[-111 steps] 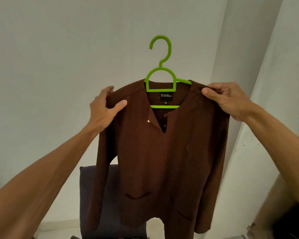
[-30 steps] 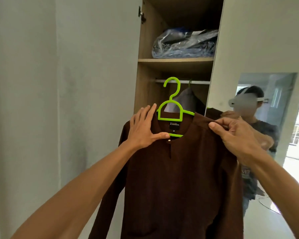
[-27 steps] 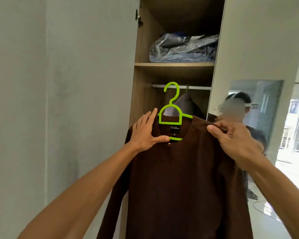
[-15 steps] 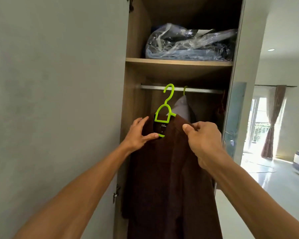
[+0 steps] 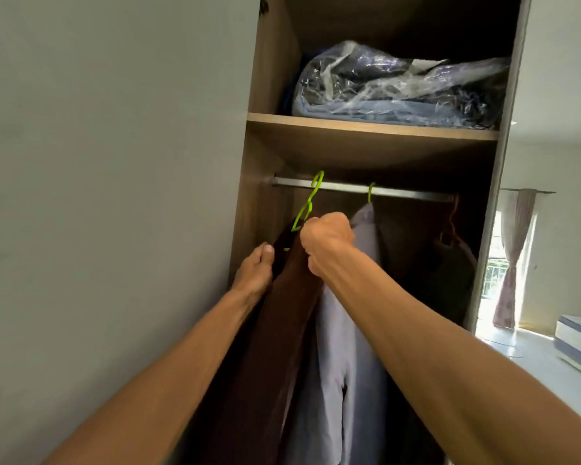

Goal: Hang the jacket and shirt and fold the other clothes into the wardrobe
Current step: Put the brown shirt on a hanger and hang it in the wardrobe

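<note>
The brown shirt (image 5: 282, 307) hangs edge-on from a green hanger (image 5: 307, 204) whose hook sits at the metal rail (image 5: 410, 193) near its left end, inside the open wardrobe. My right hand (image 5: 327, 243) is clenched on the shirt's shoulder just under the hanger. My left hand (image 5: 255, 273) presses against the shirt's left side, its fingers mostly hidden behind the cloth. A grey jacket (image 5: 346, 330) hangs on a second green hanger (image 5: 370, 193) to the right.
A wooden shelf (image 5: 369, 129) above the rail carries bedding in a clear plastic bag (image 5: 399, 85). A dark garment (image 5: 450, 263) hangs at the rail's right end. The wardrobe door (image 5: 114, 162) stands at my left. A curtain (image 5: 514, 260) and a mattress (image 5: 577, 340) lie to the right.
I carried the shirt on its hanger into the wardrobe, turned it edge-on, and lifted the hook up to the rail. My right hand closed into a fist on the shoulder.
</note>
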